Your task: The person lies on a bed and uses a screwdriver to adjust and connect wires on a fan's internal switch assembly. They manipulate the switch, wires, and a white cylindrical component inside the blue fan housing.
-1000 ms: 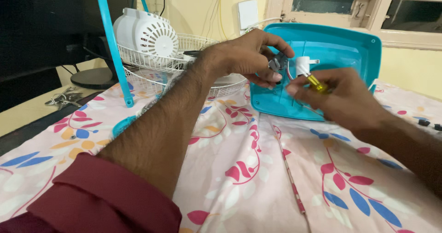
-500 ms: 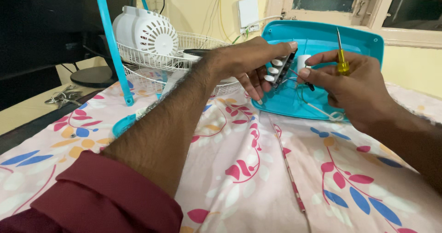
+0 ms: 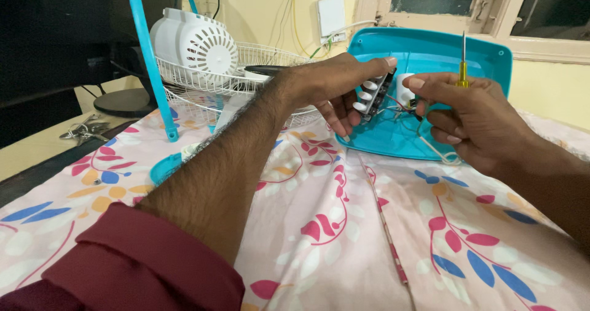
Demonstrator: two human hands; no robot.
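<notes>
Left hand (image 3: 335, 83) pinches the push-button switch block (image 3: 370, 93) above the teal housing (image 3: 430, 59); right hand (image 3: 470, 117), just beside it, grips a yellow-handled screwdriver (image 3: 462, 65), blade upward. Steady the block and keep the wires (image 3: 405, 105) slack while working.

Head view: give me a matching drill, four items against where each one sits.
Items:
1. screwdriver
2. switch block
3. wire fan guard
4. keys

Places:
A. far left, on the bare tabletop
B. in the left hand, over the teal base
C. upright in the right hand
D. behind the left forearm, under the white motor housing

Pairs: 1-C, 2-B, 3-D, 4-A
</notes>
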